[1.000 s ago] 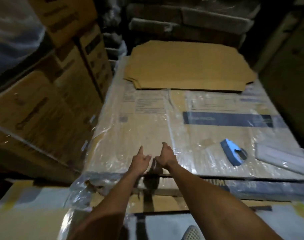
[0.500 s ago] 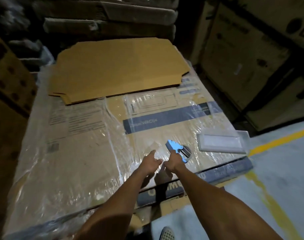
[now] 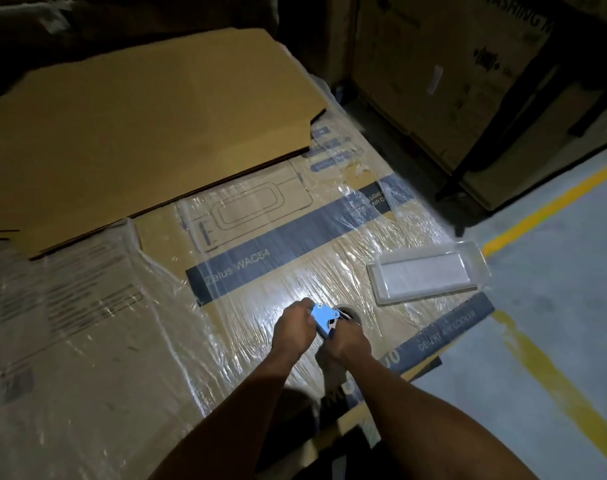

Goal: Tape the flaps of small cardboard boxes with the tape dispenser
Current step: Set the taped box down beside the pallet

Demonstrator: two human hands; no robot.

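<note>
Both hands on the light-blue plastic tape dispenser (image 3: 323,319), no box under it yet.

Left hand (image 3: 292,328) and right hand (image 3: 347,341) curl round the dispenser atop the large film-wrapped carton (image 3: 129,341). Risks: slick film lets it skid; loose tape end may stick to fingers; flat brown cardboard blanks (image 3: 149,133) lie well beyond, unfolded.

Both bare forearms are extended forward from the near edge, converging at the centre. The left hand (image 3: 292,330) is curled, fingers bent round the blue tape dispenser (image 3: 323,317). The right hand (image 3: 350,341) is closed on its near end, knuckles upward.
</note>
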